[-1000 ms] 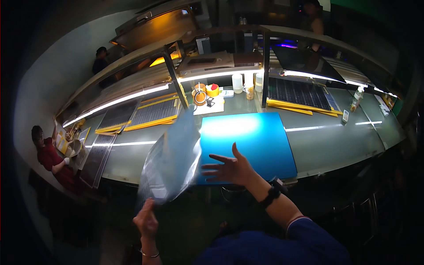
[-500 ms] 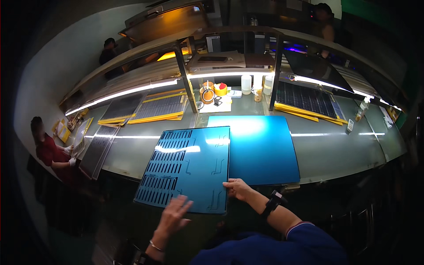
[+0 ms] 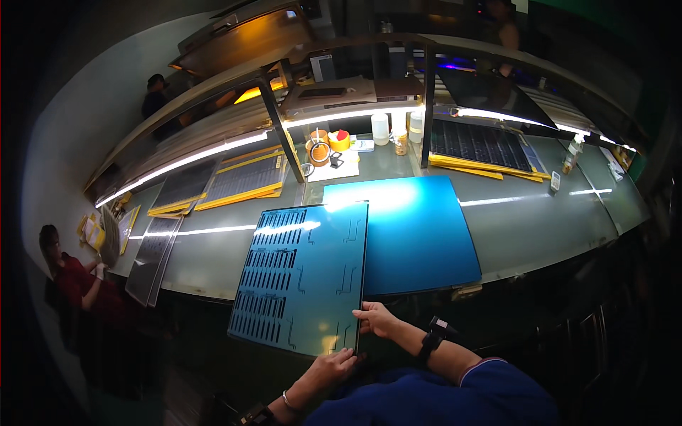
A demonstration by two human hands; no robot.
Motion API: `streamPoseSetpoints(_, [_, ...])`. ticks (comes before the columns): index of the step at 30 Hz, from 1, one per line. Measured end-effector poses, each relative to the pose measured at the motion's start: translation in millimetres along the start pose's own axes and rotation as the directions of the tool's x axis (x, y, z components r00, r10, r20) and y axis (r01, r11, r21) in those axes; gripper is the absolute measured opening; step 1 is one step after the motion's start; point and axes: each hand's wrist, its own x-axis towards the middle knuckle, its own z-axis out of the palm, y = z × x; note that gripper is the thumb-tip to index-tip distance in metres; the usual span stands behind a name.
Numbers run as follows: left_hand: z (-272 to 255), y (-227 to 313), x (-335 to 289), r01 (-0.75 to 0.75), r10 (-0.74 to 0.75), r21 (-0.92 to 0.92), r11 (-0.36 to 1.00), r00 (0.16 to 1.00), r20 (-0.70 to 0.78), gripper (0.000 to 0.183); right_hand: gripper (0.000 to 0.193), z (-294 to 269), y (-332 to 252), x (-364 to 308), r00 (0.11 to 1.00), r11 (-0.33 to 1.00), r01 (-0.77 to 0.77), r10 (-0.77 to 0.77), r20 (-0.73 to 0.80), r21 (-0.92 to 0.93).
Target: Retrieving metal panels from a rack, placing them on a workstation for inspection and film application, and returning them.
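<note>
A blue-green sheet with rows of dark slots and thin bent lines (image 3: 312, 277) hangs partly over the bench's front edge, tilted. My right hand (image 3: 378, 319) pinches it at the lower right side, thumb on top. At the bottom right corner, my left hand (image 3: 334, 367) grips the near edge, its fingertips on the surface; the thumb is hidden. Beneath and to the right lies a plain blue sheet (image 3: 419, 234) on the bench, glossy under the lamp and partly covered by the patterned one.
The long grey bench (image 3: 533, 227) carries a stack of dark sheets with yellow edges (image 3: 483, 149) at right and further sheets (image 3: 241, 177) at left. Bottles (image 3: 381, 129) and orange tape rolls (image 3: 339, 140) stand under the shelf. A person in red (image 3: 74, 277) works at far left.
My left hand has moved right and down from over the sheet to its near edge and taken hold there. The patterned sheet has turned slightly and dropped nearer. The view has shifted a little.
</note>
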Motion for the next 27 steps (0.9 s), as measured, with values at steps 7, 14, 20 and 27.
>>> streamPoseSetpoints(7, [25, 5, -17, 0.027, -0.019, 0.165, 0.986, 0.999, -0.047, 0.019, 0.017, 7, 3, -5, 0.999, 1.000, -0.011, 0.011, -0.033, -0.001])
streamPoseSetpoints(14, [16, 2, -21, 0.114, -0.128, -0.101, 0.988, 0.983, -0.135, 0.021, 0.015, 11, 3, -6, 1.000, 1.000, -0.018, 0.018, -0.025, 0.001])
streamPoseSetpoints(20, [25, -4, -32, 0.105, -0.124, -0.144, 0.984, 0.984, -0.125, 0.022, 0.012, 11, 10, -5, 0.999, 1.000, -0.023, 0.024, -0.036, 0.014])
streamPoseSetpoints(27, [27, 10, -26, 0.199, -0.196, 0.029, 0.980, 0.978, -0.076, 0.024, 0.012, 8, 21, 0, 0.998, 1.000, -0.018, 0.019, -0.063, 0.009])
